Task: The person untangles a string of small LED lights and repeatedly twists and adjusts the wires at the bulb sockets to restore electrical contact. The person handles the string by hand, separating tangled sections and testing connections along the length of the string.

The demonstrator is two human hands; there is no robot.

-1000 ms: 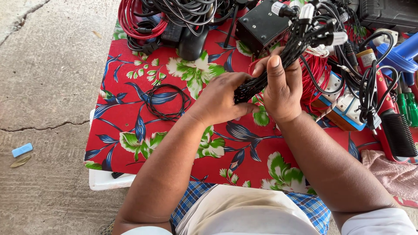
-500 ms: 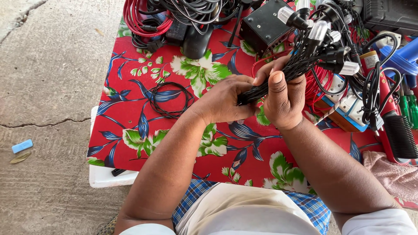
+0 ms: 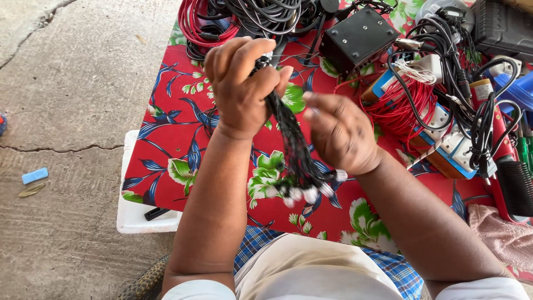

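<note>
since the earlier frame the cable bundle had swung over: its white plugs, then up at the upper right, hung low at centre frame above the desk. the left hand had risen and was fisted tight round the bundle's top. the right hand, blurred, sat just beside the strands; whether it gripped them could not be told. the bundle looked light, limp and slippery, so best taken in a full fist near one end.
</note>
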